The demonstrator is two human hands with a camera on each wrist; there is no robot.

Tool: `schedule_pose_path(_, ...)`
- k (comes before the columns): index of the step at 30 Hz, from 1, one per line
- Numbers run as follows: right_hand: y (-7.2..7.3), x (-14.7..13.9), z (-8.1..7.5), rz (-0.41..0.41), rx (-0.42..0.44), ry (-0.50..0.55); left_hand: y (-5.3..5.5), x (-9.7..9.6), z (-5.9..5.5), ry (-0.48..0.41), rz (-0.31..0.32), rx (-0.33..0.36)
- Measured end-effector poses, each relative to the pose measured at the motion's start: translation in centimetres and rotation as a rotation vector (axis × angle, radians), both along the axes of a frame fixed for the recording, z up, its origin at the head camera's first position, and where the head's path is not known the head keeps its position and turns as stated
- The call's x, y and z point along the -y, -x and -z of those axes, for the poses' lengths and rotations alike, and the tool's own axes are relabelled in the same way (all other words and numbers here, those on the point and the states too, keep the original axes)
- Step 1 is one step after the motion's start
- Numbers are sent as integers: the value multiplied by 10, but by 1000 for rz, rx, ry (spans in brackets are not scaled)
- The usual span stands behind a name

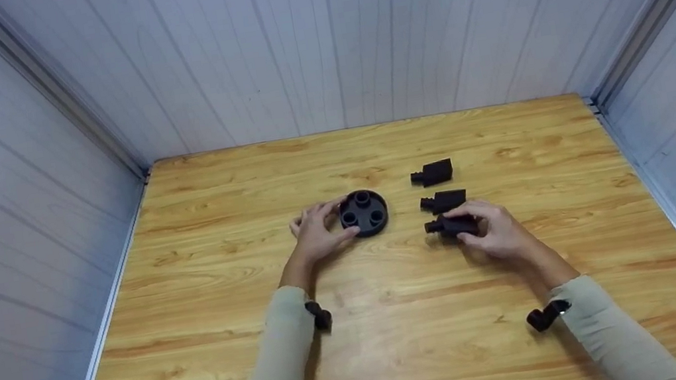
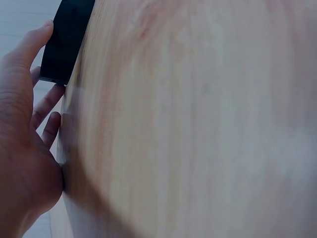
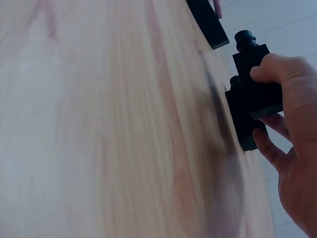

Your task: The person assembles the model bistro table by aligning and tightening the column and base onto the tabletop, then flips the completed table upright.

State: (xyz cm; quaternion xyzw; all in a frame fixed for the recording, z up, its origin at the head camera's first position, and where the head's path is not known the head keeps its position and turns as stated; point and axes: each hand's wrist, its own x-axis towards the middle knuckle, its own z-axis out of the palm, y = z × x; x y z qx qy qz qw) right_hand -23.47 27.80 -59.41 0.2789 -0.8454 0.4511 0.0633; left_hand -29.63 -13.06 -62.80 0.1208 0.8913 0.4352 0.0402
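Note:
A round black dish (image 1: 370,228) with three short ring-shaped sockets lies on the table in the head view. My left hand (image 1: 319,234) grips its left rim, thumb at the near side and fingers at the far side. The dish's side wall (image 2: 68,42) shows beyond the thumb in the left wrist view. My right hand (image 1: 492,228) pinches a black block with a narrow ridged neck (image 3: 250,57), the neck facing left toward the dish. In the right wrist view this block appears raised off the table, partly covering a similar black block (image 3: 242,119) behind it.
Two more such necked blocks lie right of the dish: the middle one (image 1: 447,201) just beyond my right hand, the far one (image 1: 436,172) farther back. The wood-grain table (image 1: 374,345) is bordered by pale panel walls (image 1: 356,40) at the back and sides.

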Motion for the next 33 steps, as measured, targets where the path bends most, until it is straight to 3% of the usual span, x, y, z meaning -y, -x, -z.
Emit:
schedule_pose_path(6,4,14,-5,23,22,3,-1,0,-4,6,7,17)
schedule_pose_path(14,15,37,-13,11,-4,11,4,1,7,11,-1,-18)
schedule_pose_path(21,24,54,-18,-1,-26,14,4,2,5,-9,-2,-8)
schedule_pose_path(33,36,75,-27,-12,-24,189,2,1,3,-4,2,-4)
